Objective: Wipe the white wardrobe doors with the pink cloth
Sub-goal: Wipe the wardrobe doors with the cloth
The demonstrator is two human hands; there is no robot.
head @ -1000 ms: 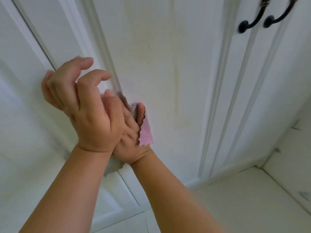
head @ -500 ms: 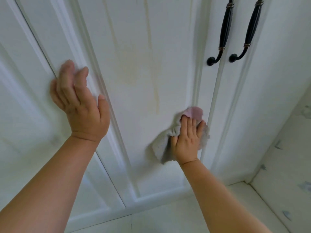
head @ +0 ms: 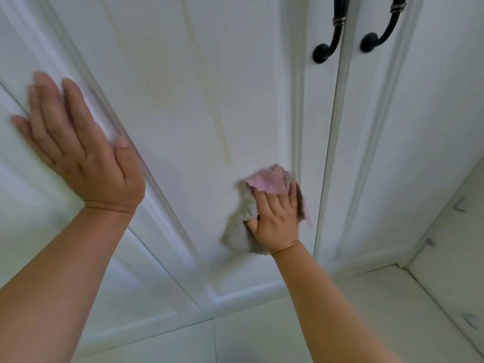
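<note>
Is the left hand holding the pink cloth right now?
No, the left hand lies flat and bare on the door while the right hand presses the pink cloth.

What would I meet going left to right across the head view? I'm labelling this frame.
left hand flat on the door → yellowish streak → pink cloth under the right hand → two black handles

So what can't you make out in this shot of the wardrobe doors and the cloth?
Head view only:
- Both black handles: tops cut off by the upper edge.
- Cloth: its middle is hidden under the right hand.
- Door beneath the left hand: covered, and the fingers are blurred.
- Yellowish streak: stain or damage, unclear.
</note>
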